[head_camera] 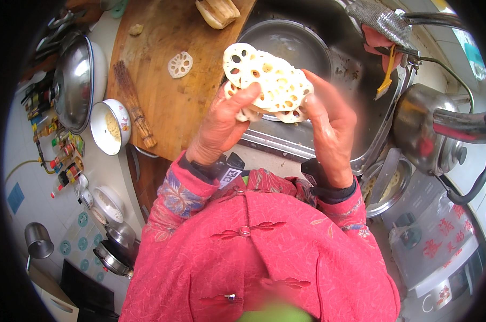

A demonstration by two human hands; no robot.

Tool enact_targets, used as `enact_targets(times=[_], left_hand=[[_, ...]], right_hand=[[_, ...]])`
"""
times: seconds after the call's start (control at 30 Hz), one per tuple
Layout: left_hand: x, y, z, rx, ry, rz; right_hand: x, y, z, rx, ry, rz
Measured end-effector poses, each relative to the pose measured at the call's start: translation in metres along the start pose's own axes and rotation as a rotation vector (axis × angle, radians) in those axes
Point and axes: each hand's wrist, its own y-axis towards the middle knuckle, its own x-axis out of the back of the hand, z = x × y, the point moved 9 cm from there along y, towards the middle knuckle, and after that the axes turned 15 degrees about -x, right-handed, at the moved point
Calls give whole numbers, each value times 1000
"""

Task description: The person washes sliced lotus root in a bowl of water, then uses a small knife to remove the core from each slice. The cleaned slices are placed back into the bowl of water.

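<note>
Between my two hands is a loose stack of pale lotus root slices [277, 86], held above the near rim of the sink. My left hand [226, 116] grips the stack from the left, its thumb lying across the slices. On the other side, my right hand [329, 120] closes on the right edge. Some slices poke out below the stack. One single lotus root slice [180, 65] lies on the wooden cutting board [166, 92]. At the board's far end sits a piece of peeled lotus root [218, 13].
A metal basin [287, 44] stands in the sink [359, 104]. A bundled-twig brush [134, 104] lies along the board beside a white enamel bowl [111, 126]. To the right are a kettle [421, 124] and a pan [403, 181] holding slices, with a cleaver [385, 175] across it.
</note>
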Motion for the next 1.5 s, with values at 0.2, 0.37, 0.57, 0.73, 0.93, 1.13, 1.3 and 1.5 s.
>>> enact_targets(times=[0.2,0.37,0.57,0.73,0.93,1.13,1.3,1.5], left_hand=[[3,-3,-2,-9,286,-23],[-2,-3,-12,-166,368,-31],[-4,-4,-19,-251,477,-52],[-8,-5,-23,-306,570,-61],[-11,-7,-25,-344,569,-58],[-12,-9,-24,-336,577,-67],[-14,-10,-25,-333,626,-54],[-20,-11,-28,-447,627,-30]], right_hand=[[1,6,-13,-12,10,-20],[6,5,-13,55,-21,-112],[-6,-27,27,638,-645,-325],[-15,-26,21,637,-723,-340],[-17,-24,22,630,-730,-352],[-14,-22,26,611,-745,-314],[-11,-25,27,622,-731,-327],[-13,-26,26,682,-752,-335]])
